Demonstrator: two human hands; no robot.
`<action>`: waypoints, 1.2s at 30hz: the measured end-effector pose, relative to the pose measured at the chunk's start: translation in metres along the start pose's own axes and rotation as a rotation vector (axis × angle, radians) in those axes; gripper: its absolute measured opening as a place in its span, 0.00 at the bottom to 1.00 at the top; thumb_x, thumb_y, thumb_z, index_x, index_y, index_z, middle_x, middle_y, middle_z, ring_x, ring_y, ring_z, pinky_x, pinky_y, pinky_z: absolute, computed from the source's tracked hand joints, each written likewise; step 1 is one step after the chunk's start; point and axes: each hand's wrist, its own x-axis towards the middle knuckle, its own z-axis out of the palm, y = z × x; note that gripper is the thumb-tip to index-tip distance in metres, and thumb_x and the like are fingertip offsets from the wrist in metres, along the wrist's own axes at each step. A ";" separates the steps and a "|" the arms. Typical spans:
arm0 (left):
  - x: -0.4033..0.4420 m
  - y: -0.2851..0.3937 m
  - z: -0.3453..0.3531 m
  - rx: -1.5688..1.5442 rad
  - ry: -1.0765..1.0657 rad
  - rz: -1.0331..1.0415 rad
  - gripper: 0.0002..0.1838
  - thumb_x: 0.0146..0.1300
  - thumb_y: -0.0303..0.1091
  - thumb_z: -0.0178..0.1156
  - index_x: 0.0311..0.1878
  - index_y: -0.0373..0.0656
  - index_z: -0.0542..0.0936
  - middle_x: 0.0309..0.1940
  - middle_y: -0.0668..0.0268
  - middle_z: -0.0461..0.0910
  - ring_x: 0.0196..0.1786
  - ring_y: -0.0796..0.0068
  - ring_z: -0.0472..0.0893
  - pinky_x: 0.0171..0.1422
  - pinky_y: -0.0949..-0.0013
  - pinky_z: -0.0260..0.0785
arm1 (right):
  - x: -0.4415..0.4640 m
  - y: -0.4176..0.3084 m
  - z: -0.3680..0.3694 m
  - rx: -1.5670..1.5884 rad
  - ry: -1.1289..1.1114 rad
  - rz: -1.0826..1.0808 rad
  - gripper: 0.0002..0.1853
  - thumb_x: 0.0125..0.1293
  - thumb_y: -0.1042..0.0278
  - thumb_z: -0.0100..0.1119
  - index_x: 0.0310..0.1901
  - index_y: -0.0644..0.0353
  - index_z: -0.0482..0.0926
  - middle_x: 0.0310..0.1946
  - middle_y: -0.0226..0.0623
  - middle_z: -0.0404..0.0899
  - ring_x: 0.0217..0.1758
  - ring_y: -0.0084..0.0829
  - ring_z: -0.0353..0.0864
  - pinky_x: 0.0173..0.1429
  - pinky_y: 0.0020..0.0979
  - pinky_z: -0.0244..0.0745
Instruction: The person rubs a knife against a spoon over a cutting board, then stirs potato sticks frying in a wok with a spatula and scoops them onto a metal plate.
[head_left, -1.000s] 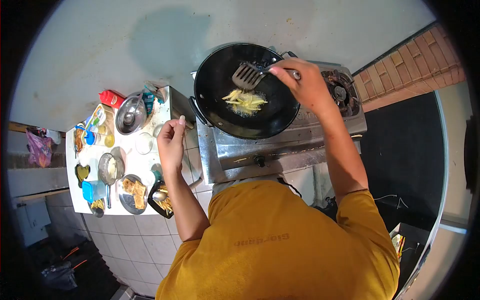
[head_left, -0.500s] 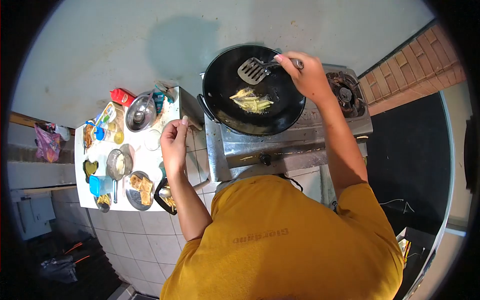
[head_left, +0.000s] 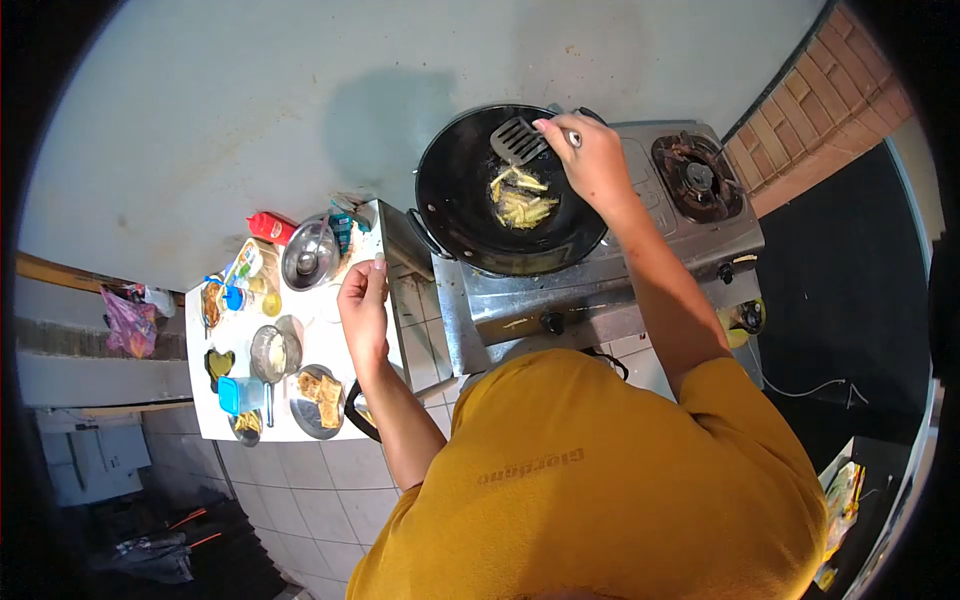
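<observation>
Right hand at one o'clock on the wok, pinching the spatula by its handle, blade at twelve! The chips lie around the middle. Good handling here means a low, flat blade and slow, gentle nudges, so oil doesn't splash. Left hand, beyond eight o'clock, has thumb and fingers pressed together, nothing showing between.

Glare washes out part of the white worktop, while a soft-edged head-shaped shadow falls on the evenly lit wall and the lower left floor sinks into darkness. Fisheye distortion bends the brickwork inside a black rounded border, with fine detail soft toward the edges.
</observation>
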 end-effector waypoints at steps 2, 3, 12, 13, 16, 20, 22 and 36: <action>0.003 -0.002 0.001 -0.041 0.004 0.021 0.10 0.69 0.36 0.61 0.38 0.38 0.79 0.22 0.80 0.67 0.26 0.88 0.59 0.30 0.79 0.49 | -0.001 0.011 0.004 -0.014 0.001 0.003 0.19 0.64 0.50 0.63 0.34 0.62 0.84 0.28 0.48 0.81 0.33 0.48 0.80 0.39 0.41 0.73; 0.002 -0.001 0.001 -0.038 0.000 0.020 0.10 0.69 0.36 0.61 0.38 0.38 0.79 0.22 0.80 0.67 0.26 0.88 0.59 0.30 0.79 0.49 | -0.002 0.012 0.003 -0.026 -0.003 0.001 0.19 0.64 0.50 0.63 0.34 0.61 0.84 0.29 0.48 0.81 0.33 0.48 0.80 0.40 0.41 0.74; -0.003 0.005 -0.008 -0.005 0.025 0.058 0.10 0.70 0.37 0.60 0.35 0.40 0.78 0.20 0.80 0.64 0.24 0.90 0.56 0.28 0.80 0.46 | -0.017 -0.019 -0.067 0.076 -0.177 0.197 0.19 0.67 0.51 0.61 0.38 0.62 0.84 0.28 0.46 0.82 0.30 0.41 0.81 0.39 0.34 0.74; -0.003 0.006 -0.008 -0.029 0.022 0.050 0.10 0.70 0.36 0.60 0.35 0.40 0.78 0.20 0.80 0.65 0.24 0.90 0.57 0.28 0.80 0.46 | -0.018 -0.019 -0.071 0.098 -0.214 0.211 0.20 0.65 0.49 0.61 0.36 0.62 0.84 0.27 0.48 0.82 0.31 0.46 0.81 0.38 0.36 0.74; -0.002 0.002 -0.006 -0.045 0.007 0.046 0.10 0.70 0.36 0.60 0.36 0.40 0.79 0.21 0.80 0.65 0.24 0.90 0.57 0.28 0.80 0.46 | -0.032 -0.011 -0.059 0.132 -0.278 0.172 0.21 0.66 0.49 0.61 0.37 0.63 0.84 0.29 0.47 0.82 0.32 0.44 0.81 0.40 0.34 0.74; 0.001 0.000 0.004 -0.033 -0.018 0.035 0.10 0.69 0.36 0.60 0.36 0.39 0.79 0.21 0.80 0.65 0.24 0.89 0.57 0.29 0.79 0.47 | -0.040 0.006 -0.033 0.099 -0.185 0.011 0.17 0.65 0.51 0.62 0.37 0.60 0.84 0.31 0.45 0.82 0.35 0.44 0.81 0.41 0.36 0.74; -0.001 0.000 0.005 -0.020 -0.019 0.030 0.10 0.69 0.36 0.60 0.36 0.39 0.79 0.21 0.80 0.65 0.25 0.89 0.58 0.29 0.79 0.47 | -0.035 0.005 -0.028 0.081 -0.071 -0.024 0.15 0.64 0.52 0.63 0.37 0.58 0.85 0.30 0.45 0.80 0.34 0.45 0.80 0.39 0.38 0.73; -0.009 -0.002 0.004 0.031 -0.028 -0.002 0.10 0.70 0.36 0.59 0.37 0.39 0.79 0.22 0.80 0.67 0.26 0.89 0.59 0.30 0.80 0.48 | -0.023 0.004 -0.028 0.030 -0.075 0.077 0.18 0.64 0.51 0.63 0.36 0.60 0.84 0.31 0.46 0.82 0.36 0.48 0.81 0.42 0.39 0.74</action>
